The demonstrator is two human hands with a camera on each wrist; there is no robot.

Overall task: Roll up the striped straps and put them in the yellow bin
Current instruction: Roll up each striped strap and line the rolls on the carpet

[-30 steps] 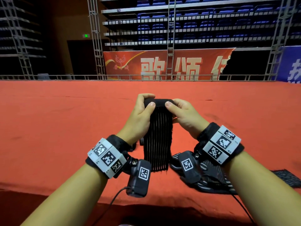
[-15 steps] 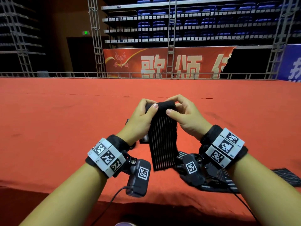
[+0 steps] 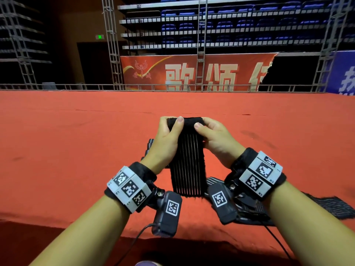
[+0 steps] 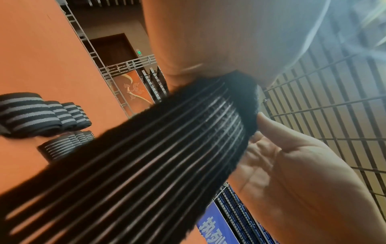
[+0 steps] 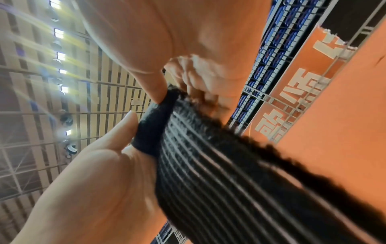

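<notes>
A black strap with thin pale stripes hangs upright above the red surface, its top end turned over into a small fuzzy roll. My left hand pinches the roll's left side, thumb in front. On the right side my right hand pinches it, fingers curled over the top. The wrist views show the strap close up, with the roll between thumbs. Finished rolled straps lie behind my left hand. The yellow bin is not in view.
Loose striped straps lie flat on the red cloth under my right wrist. Rolled straps peek out behind my left hand. The cloth's front edge runs just below my wrists. A rail borders the far side.
Both hands stayed on the strap's top end. My right fingers lifted over the roll half a second ago and have come down on it again. The hanging tail looks about as long.
</notes>
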